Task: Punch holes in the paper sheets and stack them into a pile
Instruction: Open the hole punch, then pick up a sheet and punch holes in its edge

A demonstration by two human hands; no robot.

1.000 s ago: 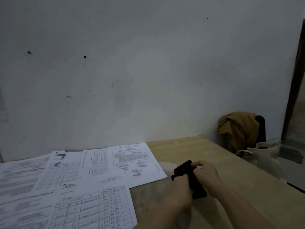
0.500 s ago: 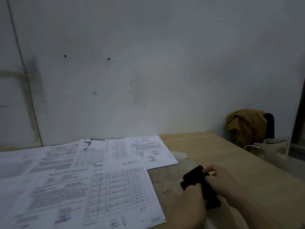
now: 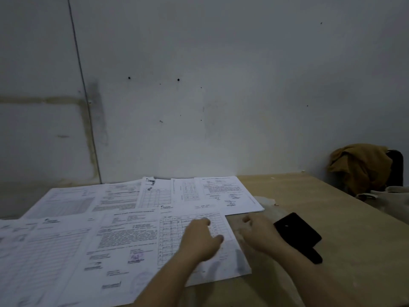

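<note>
Half a second ago both hands were wrapped round the black hole punch; now both have let go of it. The left hand point(image 3: 200, 238) has swung leftward and hangs over the nearest printed sheet point(image 3: 170, 235), fingers loosely bent and thumb sticking out to the right, gripping nothing. Motion blur hides whether the fingertips touch the paper. The right hand point(image 3: 261, 234) hovers over bare worktop point(image 3: 343, 218) between that sheet's right edge and the punch, its fingers slack and half curled, also holding nothing.

The hole punch point(image 3: 297, 232) lies flat on the worktop just right of the right hand. It is a matte black, blocky wedge with a narrower tongue pointing toward the viewer, and the right forearm partly covers it.

The paper sheets point(image 3: 93, 240) are thin white pages printed with grids, text blocks and faint stamps. They are spread in overlapping rows across the left half of the worktop and are not gathered into a pile. The view has also turned left since then, so more of them show.

The worktop is smooth tan wood with a pale worn patch near the hands. Past its far right corner a crumpled mustard cloth point(image 3: 358, 167) drapes over a dark chair point(image 3: 396, 167), with a pale fabric bag point(image 3: 394, 200) below. Behind stands a dull grey-white wall point(image 3: 221, 85) dotted with small dark holes.
</note>
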